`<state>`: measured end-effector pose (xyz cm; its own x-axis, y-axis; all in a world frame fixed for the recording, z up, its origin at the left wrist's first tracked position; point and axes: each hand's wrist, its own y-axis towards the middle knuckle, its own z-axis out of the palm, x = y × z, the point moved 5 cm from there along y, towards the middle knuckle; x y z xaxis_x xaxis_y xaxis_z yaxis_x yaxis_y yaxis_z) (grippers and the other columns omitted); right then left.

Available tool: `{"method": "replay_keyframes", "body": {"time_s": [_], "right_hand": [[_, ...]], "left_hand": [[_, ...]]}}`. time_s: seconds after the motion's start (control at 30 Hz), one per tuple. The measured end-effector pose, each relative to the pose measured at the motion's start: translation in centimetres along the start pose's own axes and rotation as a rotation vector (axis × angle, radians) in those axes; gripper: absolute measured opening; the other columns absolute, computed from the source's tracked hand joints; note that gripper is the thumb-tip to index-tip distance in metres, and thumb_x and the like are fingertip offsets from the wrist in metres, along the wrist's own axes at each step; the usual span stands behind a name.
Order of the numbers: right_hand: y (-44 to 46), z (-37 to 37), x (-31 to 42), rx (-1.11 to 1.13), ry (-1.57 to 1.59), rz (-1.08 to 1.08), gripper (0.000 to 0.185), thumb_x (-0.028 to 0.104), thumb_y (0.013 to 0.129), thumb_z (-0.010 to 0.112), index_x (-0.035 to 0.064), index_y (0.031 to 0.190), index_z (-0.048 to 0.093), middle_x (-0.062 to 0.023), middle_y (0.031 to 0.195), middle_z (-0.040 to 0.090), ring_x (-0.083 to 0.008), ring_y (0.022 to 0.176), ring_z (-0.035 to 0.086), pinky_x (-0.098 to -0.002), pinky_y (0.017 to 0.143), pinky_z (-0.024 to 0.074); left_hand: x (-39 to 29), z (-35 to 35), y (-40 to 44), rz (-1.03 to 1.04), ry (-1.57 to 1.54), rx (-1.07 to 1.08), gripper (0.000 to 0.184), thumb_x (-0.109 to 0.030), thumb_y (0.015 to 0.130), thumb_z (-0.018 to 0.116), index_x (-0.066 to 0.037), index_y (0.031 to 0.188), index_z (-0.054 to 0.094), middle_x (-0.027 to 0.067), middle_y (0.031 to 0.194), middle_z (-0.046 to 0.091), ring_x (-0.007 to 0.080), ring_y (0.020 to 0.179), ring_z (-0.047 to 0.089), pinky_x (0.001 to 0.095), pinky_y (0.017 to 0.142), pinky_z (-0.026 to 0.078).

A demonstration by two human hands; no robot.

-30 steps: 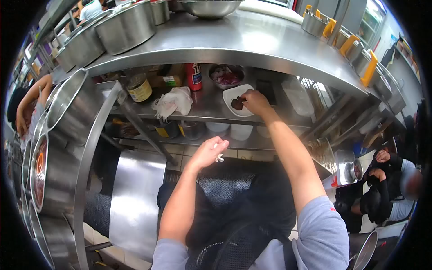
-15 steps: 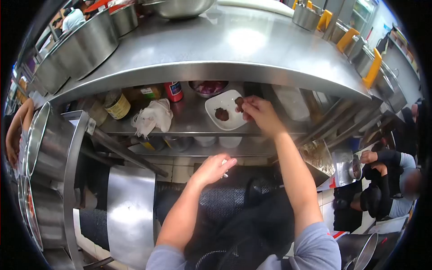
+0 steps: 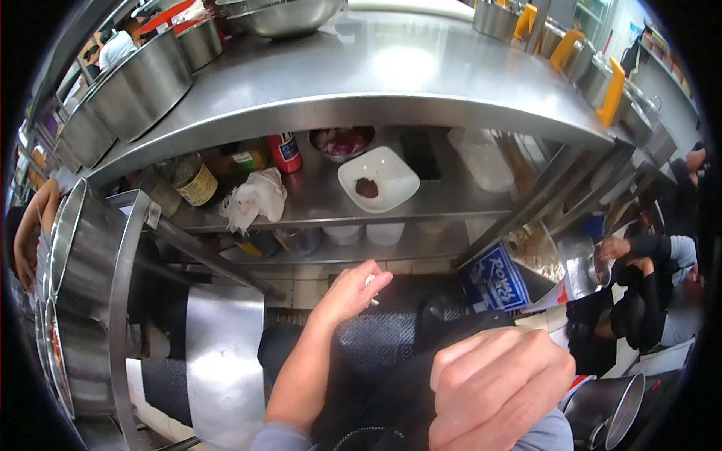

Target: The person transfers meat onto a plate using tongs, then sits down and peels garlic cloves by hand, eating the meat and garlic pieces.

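Note:
Close to the camera at the lower right is my right hand (image 3: pixel 500 387), its fingers curled closed; whatever it grips is hidden. My left hand (image 3: pixel 350 294), lower centre, is closed around a small white thing (image 3: pixel 371 283), perhaps crumpled paper or cloth. On the shelf below the steel counter, a white square bowl (image 3: pixel 396 183) holds one dark brown piece (image 3: pixel 366 188). Behind it sits a metal bowl of purple-red pieces (image 3: pixel 342 143). A crumpled white cloth (image 3: pixel 256 200) lies to the left of the white bowl.
A steel counter (image 3: pixel 323 68) spans the top. Tall pots (image 3: pixel 90 248) stand at the left. A labelled jar (image 3: pixel 197 184) and a red bottle (image 3: pixel 285 152) share the shelf. A blue bag (image 3: pixel 496 279) is at the right, near another person's hands (image 3: pixel 615 249).
My right hand has left the white bowl and come up close to the camera. One of the dark pieces seen there earlier is gone from view. My left hand stays closed.

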<state>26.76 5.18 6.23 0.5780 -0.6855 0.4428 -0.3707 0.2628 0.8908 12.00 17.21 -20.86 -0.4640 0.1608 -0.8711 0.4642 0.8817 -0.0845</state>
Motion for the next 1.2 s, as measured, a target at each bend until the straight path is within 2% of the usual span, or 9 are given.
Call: {"method": "replay_keyframes", "body": {"time_s": [0.1, 0.17, 0.27, 0.37, 0.47, 0.53, 0.63, 0.83, 1.2], "right_hand": [[-0.4, 0.8, 0.4, -0.120, -0.024, 0.014, 0.020, 0.008, 0.086, 0.079, -0.0100, 0.094, 0.075, -0.0214, 0.085, 0.071, -0.0275, 0.064, 0.065, -0.0330, 0.055, 0.0489], [-0.2, 0.5, -0.1, -0.129, -0.032, 0.005, 0.023, 0.009, 0.086, 0.080, -0.0110, 0.095, 0.075, -0.0212, 0.085, 0.072, -0.0273, 0.063, 0.065, -0.0327, 0.054, 0.0480], [0.5, -0.2, -0.1, -0.145, -0.033, 0.056, 0.020, 0.007, 0.087, 0.078, -0.0110, 0.093, 0.073, -0.0198, 0.083, 0.070, -0.0274, 0.062, 0.065, -0.0321, 0.054, 0.0470], [0.3, -0.1, 0.2, 0.079, 0.007, 0.132, 0.015, 0.004, 0.089, 0.077, -0.0108, 0.093, 0.074, -0.0221, 0.088, 0.072, -0.0304, 0.070, 0.069, -0.0340, 0.058, 0.0539], [0.4, -0.5, -0.3, 0.015, -0.459, 0.221, 0.006, 0.004, 0.085, 0.077, 0.0088, 0.087, 0.081, -0.0036, 0.079, 0.076, -0.0108, 0.059, 0.061, -0.0240, 0.055, 0.0471], [-0.2, -1.7, -1.4, 0.120, -0.465, 0.308, 0.019, 0.012, 0.087, 0.074, 0.0014, 0.101, 0.080, -0.0088, 0.085, 0.074, -0.0229, 0.075, 0.069, -0.0349, 0.064, 0.0549], [-1.1, -6.5, -6.2, -0.105, -1.036, 0.485, 0.021, 0.003, 0.080, 0.080, -0.0006, 0.101, 0.077, -0.0047, 0.080, 0.071, -0.0134, 0.075, 0.067, -0.0276, 0.064, 0.0533], [-9.7, -15.8, -16.9, -0.626, -0.521, 0.845, 0.022, 0.005, 0.091, 0.081, -0.0016, 0.110, 0.071, -0.0046, 0.094, 0.073, -0.0080, 0.083, 0.065, -0.0236, 0.074, 0.0522], [-10.4, -16.1, -16.5, -0.724, -0.316, 0.852, 0.024, 0.005, 0.094, 0.076, -0.0039, 0.116, 0.071, -0.0065, 0.104, 0.075, -0.0110, 0.096, 0.067, -0.0253, 0.084, 0.0523]], "left_hand": [[0.3, -0.3, -0.5, -0.006, 0.010, -0.022, 0.044, -0.044, 0.105, 0.065, 0.000, 0.104, 0.066, 0.0181, 0.087, 0.073, 0.0290, 0.082, 0.071, 0.0415, 0.074, 0.054], [-0.1, -0.7, -0.8, 0.023, -0.005, -0.043, 0.040, -0.041, 0.104, 0.067, 0.000, 0.103, 0.065, 0.0221, 0.088, 0.073, 0.0389, 0.083, 0.073, 0.0459, 0.074, 0.055], [0.4, -1.0, -0.8, -0.001, -0.010, -0.039, 0.041, -0.041, 0.104, 0.066, 0.000, 0.103, 0.065, 0.0218, 0.088, 0.073, 0.0380, 0.082, 0.072, 0.0454, 0.074, 0.055], [0.5, -1.0, -0.5, 0.006, -0.011, -0.052, 0.043, -0.043, 0.104, 0.066, 0.000, 0.104, 0.066, 0.0202, 0.088, 0.073, 0.0340, 0.083, 0.072, 0.0437, 0.075, 0.054], [0.8, -1.3, -0.3, -0.019, -0.040, -0.062, 0.044, -0.044, 0.105, 0.065, 0.000, 0.104, 0.066, 0.0186, 0.088, 0.073, 0.0307, 0.082, 0.071, 0.0425, 0.075, 0.054], [0.0, -1.8, -0.6, -0.055, -0.082, -0.022, 0.043, -0.043, 0.104, 0.066, 0.000, 0.103, 0.066, 0.0195, 0.090, 0.073, 0.0327, 0.083, 0.071, 0.0436, 0.075, 0.054], [-0.1, -1.8, -0.6, -0.023, -0.053, -0.055, 0.042, -0.042, 0.104, 0.066, 0.000, 0.104, 0.066, 0.0199, 0.092, 0.074, 0.0340, 0.085, 0.072, 0.0436, 0.076, 0.054], [0.8, -1.4, -0.3, -0.024, -0.022, -0.065, 0.042, -0.042, 0.104, 0.066, 0.000, 0.106, 0.067, 0.0193, 0.092, 0.075, 0.0326, 0.086, 0.073, 0.0435, 0.077, 0.054], [1.4, -1.7, -0.6, -0.039, 0.014, -0.094, 0.046, -0.046, 0.105, 0.063, 0.000, 0.109, 0.065, 0.0212, 0.095, 0.075, 0.0349, 0.091, 0.072, 0.0440, 0.080, 0.054]]}}
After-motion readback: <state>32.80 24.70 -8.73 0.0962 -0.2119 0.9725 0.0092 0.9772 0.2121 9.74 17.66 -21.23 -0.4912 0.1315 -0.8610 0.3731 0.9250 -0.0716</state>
